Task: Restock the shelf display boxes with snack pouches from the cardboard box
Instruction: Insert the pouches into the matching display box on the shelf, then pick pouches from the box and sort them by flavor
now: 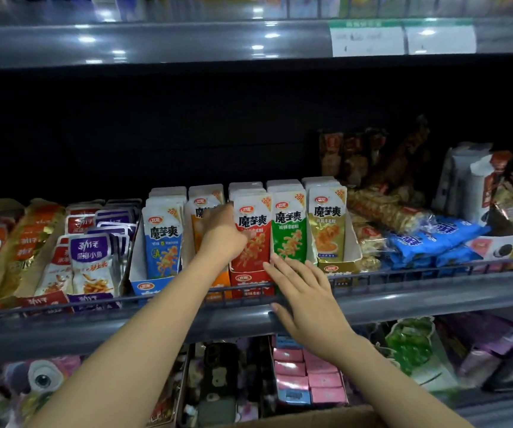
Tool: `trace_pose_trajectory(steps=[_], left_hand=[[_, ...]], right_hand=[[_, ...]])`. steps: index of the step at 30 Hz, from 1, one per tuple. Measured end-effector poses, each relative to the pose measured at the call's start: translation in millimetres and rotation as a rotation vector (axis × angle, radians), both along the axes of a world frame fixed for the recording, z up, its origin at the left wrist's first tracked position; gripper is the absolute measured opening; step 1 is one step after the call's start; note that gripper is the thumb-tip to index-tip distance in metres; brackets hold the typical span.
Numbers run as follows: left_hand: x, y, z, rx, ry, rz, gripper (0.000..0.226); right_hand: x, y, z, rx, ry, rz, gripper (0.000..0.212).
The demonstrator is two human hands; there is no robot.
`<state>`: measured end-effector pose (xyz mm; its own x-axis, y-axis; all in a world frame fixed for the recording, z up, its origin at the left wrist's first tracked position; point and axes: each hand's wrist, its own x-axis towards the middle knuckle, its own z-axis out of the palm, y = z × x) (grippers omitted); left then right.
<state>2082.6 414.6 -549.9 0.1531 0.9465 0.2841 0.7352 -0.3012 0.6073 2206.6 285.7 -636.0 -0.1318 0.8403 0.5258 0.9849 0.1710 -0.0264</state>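
Five display boxes of upright snack pouches stand in a row on the middle shelf: blue pouches (pixel 164 242), orange pouches (pixel 201 211), red pouches (pixel 253 223), green pouches (pixel 289 230) and gold pouches (pixel 327 227). My left hand (pixel 222 233) reaches between the orange and red rows and grips the left edge of the front red pouch, thumb on its face. My right hand (pixel 307 301) lies flat with straight fingers, its fingertips touching the bottom front of the red display box (pixel 249 281) and the green one. A strip of the cardboard box (pixel 295 420) shows at the bottom edge.
A low wire rail (pixel 434 273) runs along the shelf front. Purple and red pouches (pixel 90 251) fill the left side, and blue packs (pixel 428 239) and other snacks the right. The shelf above carries price tags (pixel 366 41). Pink boxes (pixel 307 378) sit on the shelf below.
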Motion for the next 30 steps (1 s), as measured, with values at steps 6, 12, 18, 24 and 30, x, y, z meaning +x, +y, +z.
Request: trace_pose_trajectory(steps=[6,12,18,24,30], left_hand=[[-8.0,2.7,-2.1,0.114,0.253,0.051,0.090],[-7.9,-2.5,-4.9,0.136,0.147,0.068,0.083],[-19.0,-20.1,-19.2,0.034,-0.106,-0.034,0.098],[-30.9,-102.9,-51.8,0.316,-0.066,-0.084,0.064],[-25.4,-197.3,-135.1,0.154,-0.142,-0.240,0.048]], right_hand=[[0.1,3.9,-8.3,0.037,-0.041,-0.021,0.062],[-1.5,5.3,-11.2,0.046,-0.045,-0.035,0.063],[-4.9,-0.3,-10.5,0.036,-0.088,-0.077,0.064],[-13.3,-48.8,-33.0,0.015,0.014,-0.111,0.060],[-5.6,-135.0,-80.9,-0.059,0.168,-0.182,0.053]])
